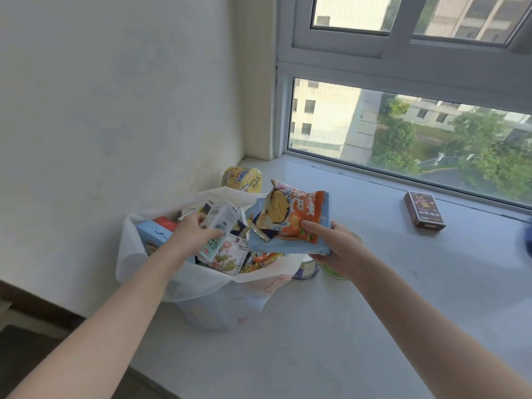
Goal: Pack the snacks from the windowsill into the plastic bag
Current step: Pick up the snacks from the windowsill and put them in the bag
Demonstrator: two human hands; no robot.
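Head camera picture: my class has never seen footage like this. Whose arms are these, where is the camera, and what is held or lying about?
No machine here: a person wears one wide-angle camera on the head, looking down, so both bare arms reach in from below. The left hand grips a white carton over the open plastic bag, which already holds packets. The right hand holds a flat blue box with an orange snack packet pinned on top by the thumb. On the windowsill lie a dark red box, a yellow tub behind the bag, and a can and a green cup under the right hand.
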